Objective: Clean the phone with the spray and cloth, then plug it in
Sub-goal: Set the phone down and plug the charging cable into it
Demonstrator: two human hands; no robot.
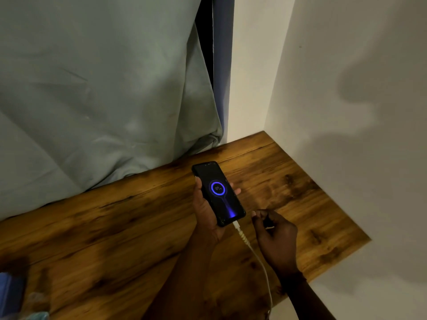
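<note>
Pale curtain (92,88) hangs at the left. Over the wooden worktop (115,227), the left hand (205,211) cradles the phone (218,192), fingers (236,191) wrapped round its edges, and the screen glows with a blue charging ring. A white cable (258,262) sits plugged in at its five o'clock end. At the phone's four o'clock is the right hand (277,236), loosely curled and holding nothing.

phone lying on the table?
No, the left hand holds the phone with fingers curled round its edges, above the table, and the white cable is plugged into its bottom end.
</note>
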